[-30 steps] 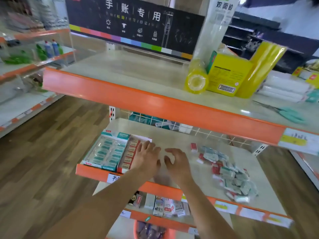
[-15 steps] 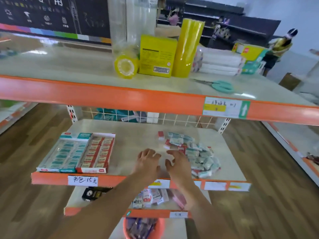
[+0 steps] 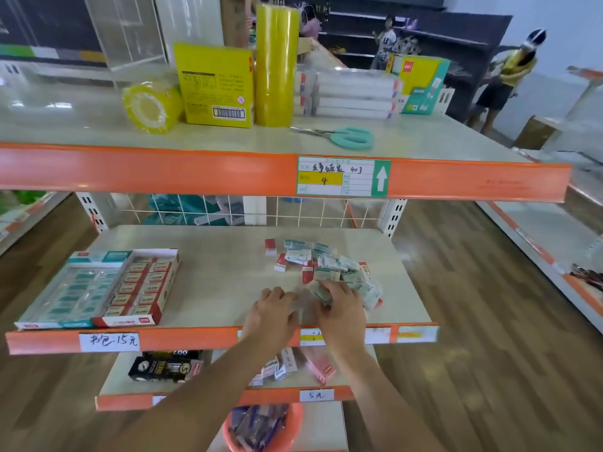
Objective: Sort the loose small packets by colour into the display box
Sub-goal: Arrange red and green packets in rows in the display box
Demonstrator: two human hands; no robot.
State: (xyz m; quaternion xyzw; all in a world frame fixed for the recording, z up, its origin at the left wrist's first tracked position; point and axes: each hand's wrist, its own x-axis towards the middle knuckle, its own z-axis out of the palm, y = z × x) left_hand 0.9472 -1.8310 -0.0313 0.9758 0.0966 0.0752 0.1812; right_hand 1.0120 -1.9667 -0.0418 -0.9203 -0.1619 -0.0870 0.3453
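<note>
Packets (image 3: 326,267), small red and teal ones, lay in a loose heap on the right half of the middle shelf (image 3: 222,269), from near the back down toward the front edge. They looked light, flat and boxy, some seemingly film-wrapped, so probably stiff enough to pinch but slippery and prone to slide or scatter if raked. Best hold, as a judgement: thumb and finger across the short sides of one packet, or a small stack squared up first. Display box (image 3: 98,288) sat at the left front corner of the same shelf, well apart from the heap, with a teal row on its left side and a red row on its right. Right hand (image 3: 342,309) was at the near edge of the heap, fingers curled round a small teal bundle (image 3: 321,293), grip closed on it; how many packets it held could not be told through the blur. Left hand (image 3: 272,313) was just beside it near the front edge, fingers bent down toward the shelf; whether that grip held anything could not be told. Nothing from this heap was in transit to the box yet.
</note>
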